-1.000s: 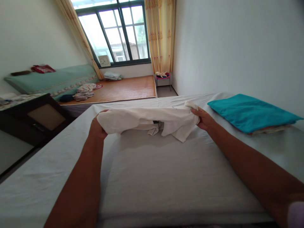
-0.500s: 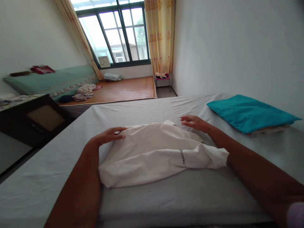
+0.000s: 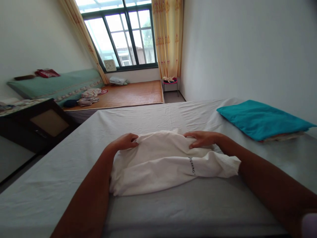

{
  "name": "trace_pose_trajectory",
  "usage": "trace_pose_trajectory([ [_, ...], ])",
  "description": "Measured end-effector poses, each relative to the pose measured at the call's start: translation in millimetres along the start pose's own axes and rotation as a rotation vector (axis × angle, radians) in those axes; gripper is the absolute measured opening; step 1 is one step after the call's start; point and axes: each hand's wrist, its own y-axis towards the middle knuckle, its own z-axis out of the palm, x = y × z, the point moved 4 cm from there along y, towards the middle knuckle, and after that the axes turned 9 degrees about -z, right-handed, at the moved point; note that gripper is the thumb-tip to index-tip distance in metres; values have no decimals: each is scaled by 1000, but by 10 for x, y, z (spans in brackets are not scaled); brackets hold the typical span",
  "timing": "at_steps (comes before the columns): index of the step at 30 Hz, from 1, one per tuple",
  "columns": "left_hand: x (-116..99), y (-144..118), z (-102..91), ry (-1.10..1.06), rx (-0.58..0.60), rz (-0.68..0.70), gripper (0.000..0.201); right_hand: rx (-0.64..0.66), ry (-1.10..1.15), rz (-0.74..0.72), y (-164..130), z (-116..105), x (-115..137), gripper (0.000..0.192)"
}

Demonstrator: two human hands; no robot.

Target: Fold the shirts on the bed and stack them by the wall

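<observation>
**Right hand back on white garment**

Half a second ago it hovered off the cloth; now both hands work the far edge. Left hand: grip pinching the far-left corner. Right: grip curled over the far-right edge, can't tell if pinching. Garment's down on the bed, left end bunched, so not smooth yet.

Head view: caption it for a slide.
Left hand and right hand touching the far side of a white garment on a pale sheet, a teal cloth to the right.
</observation>
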Motion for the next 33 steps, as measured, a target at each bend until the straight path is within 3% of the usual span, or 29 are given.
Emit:
trace_pose_trajectory([
  [2, -24, 132, -73, 56, -122, -30, 22, -15, -63, 10, 103, -123, 23, 49],
  [4, -32, 280, -298, 99, -298, -136, 22, -155, -200, 60, 254, -398, 55, 38],
  [8, -129, 429, -1153, 9, -766, -291, 29, -729, -536, 160, 486, -1206, 305, 34],
  [11, -252, 276, -1736, -163, -1131, -201, 27, -1068, -579, 25, 481, -1572, 593, 41],
  [13, -299, 98, -1873, -222, -1243, -79, 23, -1168, -462, -127, 383, -1598, 680, 44],
  [14, -303, 18, -1851, -232, -1216, -9, 20, -1198, -362, -183, 304, -1555, 661, 42],
  [15, -293, -41, -1771, -238, -1118, 62, 17, -1218, -233, -214, 209, -1484, 593, 39],
  [17, -242, -100, -1452, -251, -713, 185, 13, -1170, 86, -202, 12, -1275, 336, 41],
  [20, -89, -173, -798, -317, 60, 202, 21, -815, 562, -42, -218, -862, -155, 53],
  [21, -27, -197, -641, -359, 212, 157, 27, -711, 667, 22, -289, -743, -292, 54],
  [22, 28, -203, -539, -408, 276, 103, 32, -644, 739, 76, -352, -653, -405, 55],
  [24, 95, -164, -468, -495, 198, 30, 38, -635, 782, 142, -430, -570, -549, 53],
  [27, 53, -73, -434, -514, 35, 104, 40, -659, 632, 149, -384, -547, -538, 47],
  [30, -26, 6, -273, -457, -14, 240, 45, -489, 315, 102, -196, -450, -356, 46],
  [33, 18, 80, -71, -360, -152, 218, 49, -273, 37, 73, -6, -264, -213, 56],
])
